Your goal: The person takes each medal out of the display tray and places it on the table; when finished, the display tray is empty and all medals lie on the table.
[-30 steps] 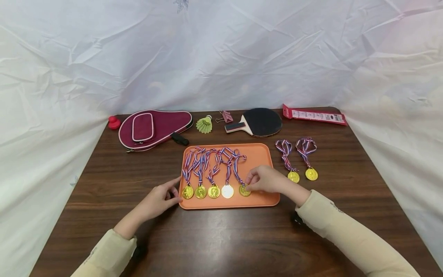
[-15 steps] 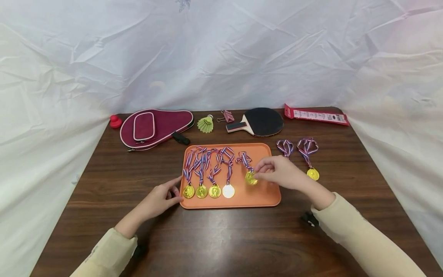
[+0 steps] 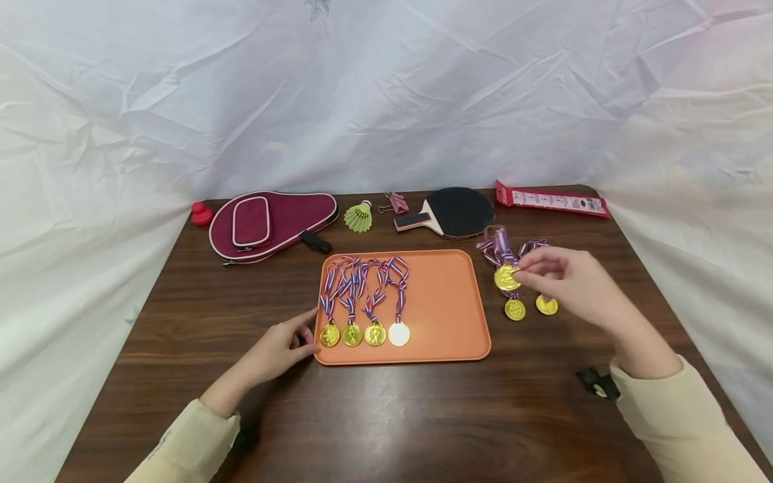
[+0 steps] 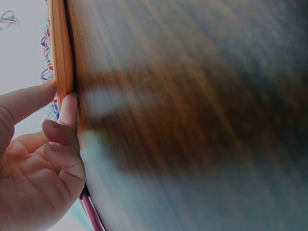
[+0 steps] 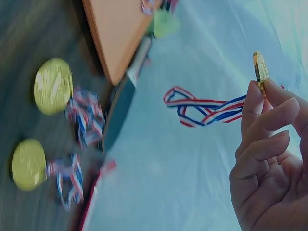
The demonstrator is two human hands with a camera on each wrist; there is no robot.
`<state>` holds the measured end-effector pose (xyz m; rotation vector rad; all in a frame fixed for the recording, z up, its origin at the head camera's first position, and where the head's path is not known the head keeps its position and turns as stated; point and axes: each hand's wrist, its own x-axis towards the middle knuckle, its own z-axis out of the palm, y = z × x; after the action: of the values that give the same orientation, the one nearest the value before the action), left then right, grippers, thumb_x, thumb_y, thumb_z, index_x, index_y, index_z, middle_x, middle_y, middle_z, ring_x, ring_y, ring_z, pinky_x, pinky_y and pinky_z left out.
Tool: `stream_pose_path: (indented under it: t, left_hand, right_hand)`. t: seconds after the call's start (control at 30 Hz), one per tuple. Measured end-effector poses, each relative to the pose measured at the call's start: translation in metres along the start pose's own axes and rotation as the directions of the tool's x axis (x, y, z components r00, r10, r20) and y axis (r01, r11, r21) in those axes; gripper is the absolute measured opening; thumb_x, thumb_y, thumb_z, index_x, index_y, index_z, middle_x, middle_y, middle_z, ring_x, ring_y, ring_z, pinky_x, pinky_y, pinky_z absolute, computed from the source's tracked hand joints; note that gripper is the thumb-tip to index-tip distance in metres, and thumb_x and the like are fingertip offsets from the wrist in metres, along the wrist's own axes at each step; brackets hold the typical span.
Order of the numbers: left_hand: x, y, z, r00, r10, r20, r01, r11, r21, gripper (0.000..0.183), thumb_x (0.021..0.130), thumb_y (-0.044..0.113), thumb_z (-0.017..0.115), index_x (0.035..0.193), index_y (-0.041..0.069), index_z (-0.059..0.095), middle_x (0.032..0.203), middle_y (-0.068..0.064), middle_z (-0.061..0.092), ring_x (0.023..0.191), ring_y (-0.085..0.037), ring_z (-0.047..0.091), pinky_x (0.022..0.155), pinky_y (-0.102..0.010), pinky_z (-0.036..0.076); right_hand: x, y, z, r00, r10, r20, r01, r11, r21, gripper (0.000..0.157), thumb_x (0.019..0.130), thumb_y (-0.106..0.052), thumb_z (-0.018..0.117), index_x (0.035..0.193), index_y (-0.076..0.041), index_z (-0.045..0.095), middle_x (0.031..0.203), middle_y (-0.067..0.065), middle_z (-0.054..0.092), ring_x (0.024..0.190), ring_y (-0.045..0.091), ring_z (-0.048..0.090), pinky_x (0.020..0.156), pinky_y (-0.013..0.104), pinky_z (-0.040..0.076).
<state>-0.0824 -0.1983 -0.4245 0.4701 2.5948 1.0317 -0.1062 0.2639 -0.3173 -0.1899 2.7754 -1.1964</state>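
My right hand (image 3: 568, 282) pinches a gold medal (image 3: 506, 277) by its edge between thumb and finger, to the right of the orange tray (image 3: 449, 302). In the right wrist view its striped ribbon (image 5: 207, 107) trails off to one side, above the table. My left hand (image 3: 274, 345) holds the tray's left edge; the left wrist view shows thumb and fingertip pinching the tray rim (image 4: 61, 53). Several medals (image 3: 375, 333) with red, white and blue ribbons lie in a row on the tray's left half. Two more gold medals (image 3: 515, 309) lie on the table below the held one.
Along the back lie a red knob-shaped object (image 3: 201, 213), a maroon paddle case (image 3: 296, 211), a yellow-green shuttlecock (image 3: 359, 217), a pink binder clip (image 3: 396, 202), a table tennis paddle (image 3: 461, 212) and a red package (image 3: 552, 200). White cloth (image 3: 386, 100) hangs behind the table.
My right hand has lifted the rightmost medal off the tray and carried it right, over the two medals on the table. My left hand has stayed at the tray's edge.
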Motion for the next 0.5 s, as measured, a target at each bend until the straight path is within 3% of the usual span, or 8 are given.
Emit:
stream_pose_path:
  t: [0.2,0.5]
  left_hand:
    - [0.000,-0.001,0.000,1.000,-0.006,0.003,0.006,1.000,-0.003,0.063,0.082,0.020,0.066,0.136,0.006,0.037,0.079,0.003,0.052,0.054,-0.010,0.044,0.048,-0.024,0.037]
    - [0.000,-0.001,-0.001,1.000,-0.009,0.008,0.009,1.000,-0.003,0.064,0.081,0.021,0.066,0.136,0.006,0.037,0.079,0.003,0.052,0.054,-0.010,0.044,0.047,-0.024,0.037]
  right_hand:
    - [-0.011,0.019,-0.026,0.991,0.073,-0.114,-0.073,0.997,0.007,0.031,0.080,-0.036,0.066,0.099,-0.013,0.062,0.089,0.005,0.066,0.059,0.019,0.059,0.053,0.030,0.046]
    - [-0.009,0.060,-0.047,0.971,0.171,-0.170,-0.176,0.984,-0.016,0.038,0.081,-0.042,0.062,0.104,-0.012,0.058,0.077,-0.018,0.062,0.057,0.015,0.057,0.049,0.030,0.040]
